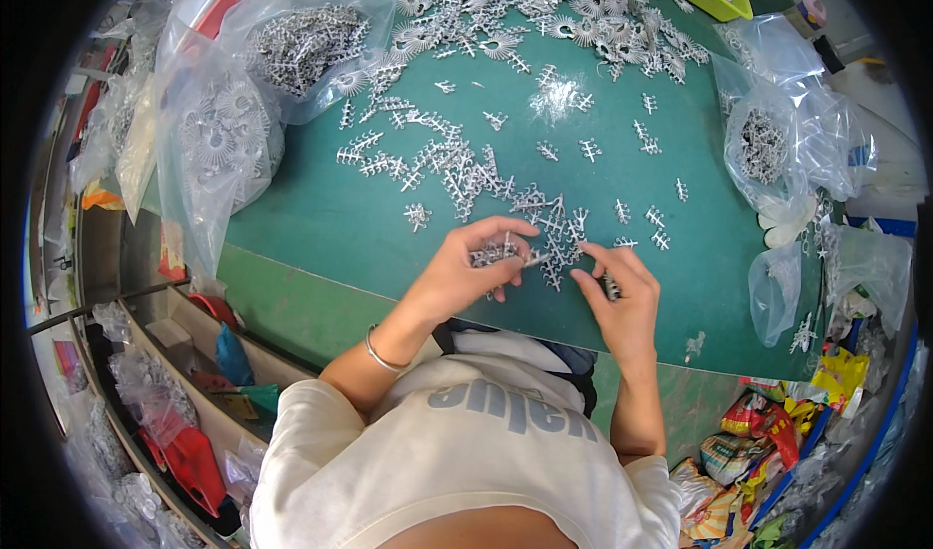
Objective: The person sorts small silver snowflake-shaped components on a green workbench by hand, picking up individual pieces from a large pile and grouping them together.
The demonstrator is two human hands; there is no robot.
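Surface: I see a wide green surface (321, 209) that carries everything, with the person leaning over its near edge.
Bags: a large clear bag of round silver fan-shaped parts (219, 136) lies at the left, a second bag of small parts (306, 44) behind it, and another clear bag (768, 146) at the right.
Loose parts: many small silver branched pieces (447, 170) lie scattered over the middle; round fan-like ones (573, 15) are heaped at the far side.
Left hand: the left hand (466, 267) has its grip clamped on a small bunch of silver pieces (498, 253) – held just above the surface, near its front edge.
Right hand: the right hand (622, 291) rests on the surface, fingers curled on something small and dark; I cannot tell if this grip is fully together.
Step in hand: I judge it is gathering pieces into the left-hand bunch.
Next move: it calls for a fine pinch on one thin piece (556, 257) lying between the hands – they tangle easily, I think.
Look of the piece: thin, shiny, with short side arms like a small tree.
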